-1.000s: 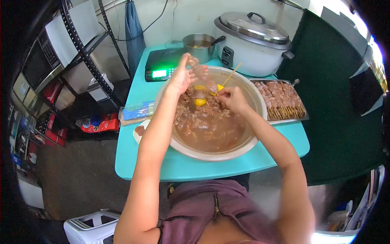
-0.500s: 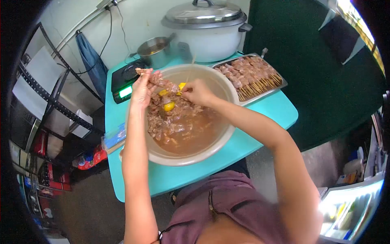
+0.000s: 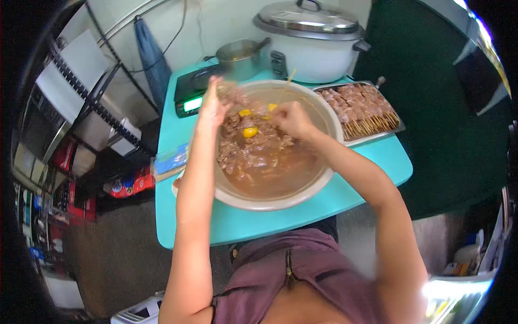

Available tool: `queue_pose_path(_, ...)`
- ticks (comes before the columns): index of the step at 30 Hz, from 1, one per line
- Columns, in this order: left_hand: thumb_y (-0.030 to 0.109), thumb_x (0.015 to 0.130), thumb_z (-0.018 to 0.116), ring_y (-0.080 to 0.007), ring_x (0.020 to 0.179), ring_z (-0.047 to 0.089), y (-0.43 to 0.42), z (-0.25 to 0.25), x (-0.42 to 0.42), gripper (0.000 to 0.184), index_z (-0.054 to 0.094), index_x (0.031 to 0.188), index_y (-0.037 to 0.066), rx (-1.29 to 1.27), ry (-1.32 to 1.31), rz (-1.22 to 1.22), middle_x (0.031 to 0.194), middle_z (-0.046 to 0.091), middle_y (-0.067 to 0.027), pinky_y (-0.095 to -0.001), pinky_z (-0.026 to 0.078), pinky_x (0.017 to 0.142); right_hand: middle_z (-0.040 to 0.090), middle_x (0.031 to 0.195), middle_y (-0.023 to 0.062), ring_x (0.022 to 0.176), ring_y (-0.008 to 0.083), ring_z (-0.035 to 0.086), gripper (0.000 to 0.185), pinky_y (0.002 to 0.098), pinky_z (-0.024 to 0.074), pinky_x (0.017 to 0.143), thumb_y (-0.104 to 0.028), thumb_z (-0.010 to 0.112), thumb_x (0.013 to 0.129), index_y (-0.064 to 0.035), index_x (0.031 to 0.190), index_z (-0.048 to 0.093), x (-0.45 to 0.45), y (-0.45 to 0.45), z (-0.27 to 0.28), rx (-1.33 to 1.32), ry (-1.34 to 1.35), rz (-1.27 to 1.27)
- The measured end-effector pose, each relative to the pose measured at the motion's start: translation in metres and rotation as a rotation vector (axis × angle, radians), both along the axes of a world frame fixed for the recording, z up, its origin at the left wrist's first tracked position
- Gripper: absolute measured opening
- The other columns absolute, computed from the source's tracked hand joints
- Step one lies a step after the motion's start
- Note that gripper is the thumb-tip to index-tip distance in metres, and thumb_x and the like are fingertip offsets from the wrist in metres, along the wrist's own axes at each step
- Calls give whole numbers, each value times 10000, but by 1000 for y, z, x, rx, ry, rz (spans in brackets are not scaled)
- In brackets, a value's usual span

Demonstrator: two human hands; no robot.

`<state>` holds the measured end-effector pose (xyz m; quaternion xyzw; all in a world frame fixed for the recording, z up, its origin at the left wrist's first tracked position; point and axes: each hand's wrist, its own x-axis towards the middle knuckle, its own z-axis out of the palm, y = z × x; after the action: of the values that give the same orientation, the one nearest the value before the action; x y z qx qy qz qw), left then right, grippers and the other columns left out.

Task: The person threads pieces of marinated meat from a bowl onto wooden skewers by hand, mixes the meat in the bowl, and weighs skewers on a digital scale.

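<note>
A large pale basin (image 3: 270, 204) holds raw meat pieces in brownish liquid (image 3: 270, 175), with yellow citrus pieces (image 3: 250, 132) among them. Over its left rim, my left hand (image 3: 213, 102) is raised and closed around a blurred strip of meat (image 3: 233, 97). My right hand (image 3: 293, 120) is pinched on a thin wooden skewer (image 3: 292, 75), above the basin's right half. The skewer's tip rises behind my right fingers; its lower part is hidden. Right of the basin, a metal tray (image 3: 372, 137) bears rows of skewered raw meat (image 3: 359, 105).
Behind the basin stand a large white rice cooker (image 3: 313, 56) and a metal pot (image 3: 238, 59) with a handle. A scale (image 3: 189, 102) with a lit display is at the back left. Blue-wrapped sticks (image 3: 171, 162) lie on the turquoise table's (image 3: 259, 227) left edge.
The view has swung left and then partly back. My left hand stays on the meat strip, which is now blurred by motion. My right hand remains closed near the skewer.
</note>
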<state>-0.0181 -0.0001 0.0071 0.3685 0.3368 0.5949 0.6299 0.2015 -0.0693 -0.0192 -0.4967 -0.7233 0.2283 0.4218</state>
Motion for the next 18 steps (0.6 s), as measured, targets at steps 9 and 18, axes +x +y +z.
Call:
queue_pose_path(9,575,862,336,-276,1120,475,-13,2,4,664,231,1352,140,37,87,2,1243,468,-131,-421,342,940,612,717,197,706,340,608,130,438,478,644,-53,548,660,-14,727,653,0,-15,17,7,-154,-119)
queue_pose_path(18,283,873,500,-234,1125,444,-14,-22,30,526,307,1335,123,187,1178,6,1277,419,-154,-338,395,886,602,786,197,787,327,586,134,419,449,718,-36,540,674,-8,759,640,77,-78,39,300,211,-421)
